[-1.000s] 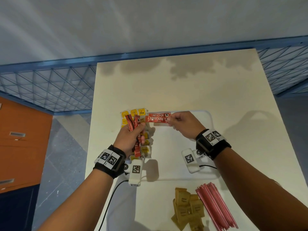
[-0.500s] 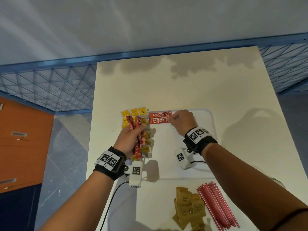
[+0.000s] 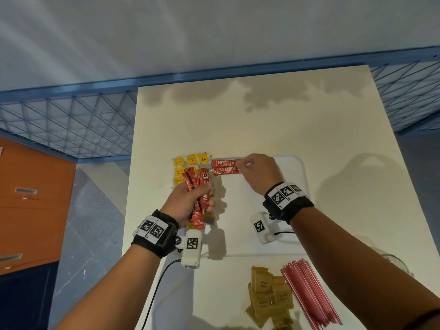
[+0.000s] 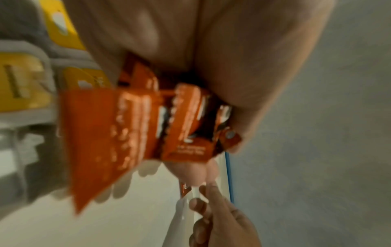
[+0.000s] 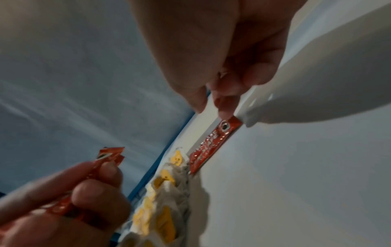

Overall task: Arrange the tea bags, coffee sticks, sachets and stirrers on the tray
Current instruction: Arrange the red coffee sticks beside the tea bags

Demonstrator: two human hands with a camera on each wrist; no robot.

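The second Nescafé stick now lies on the white tray beside the first, where a second ago the right hand held it in the air.

That right hand has fingertips curled down onto the sticks' right ends, pinching the nearer one; both glossy red foil sticks lie flat and parallel in the middle of the frame, touching the tea bags. The left hand grips a fanned bunch of coffee sticks, count unclear, over the yellow-tagged papery tea bags. At lower right, off the tray, sit a heap of brown paper sachets and a bundle of thin red stirrers on the cream table.
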